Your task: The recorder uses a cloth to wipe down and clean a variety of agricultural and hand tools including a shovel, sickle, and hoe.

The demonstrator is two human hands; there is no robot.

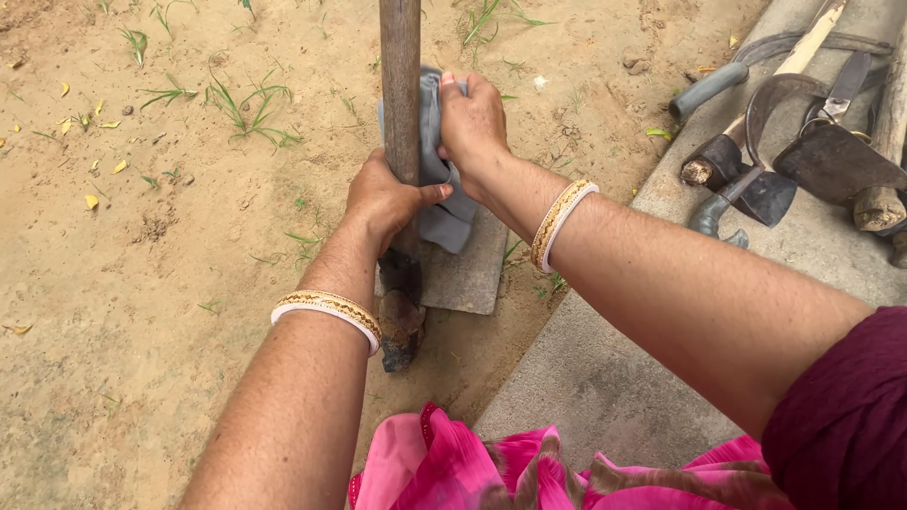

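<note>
**dirtdigger:** So what's going on here, big stuff first?

**hoe_fan:** Sandy ground (pixel 142 312) with bits of grass, and a grey concrete slab (pixel 605 387) running up the right side. A pile of old tools (pixel 803 151) lies on the slab: sickles and wooden-handled blades, well apart from the hands. Out on the sand stands a hoe, its wooden handle (pixel 400 66) upright and its flat metal blade (pixel 468 274) resting on the ground.

**dirtdigger:** And the hands?

**hoe_fan:** Left hand (pixel 383 200) is clamped around the handle low down, just above the blade. Right hand (pixel 472 123) is closed on a grey cloth (pixel 444 212), pressing it against the handle right beside the left one. The cloth hangs down over the blade. Bangles on both wrists, pink fabric (pixel 453 467) at the bottom edge.
</note>
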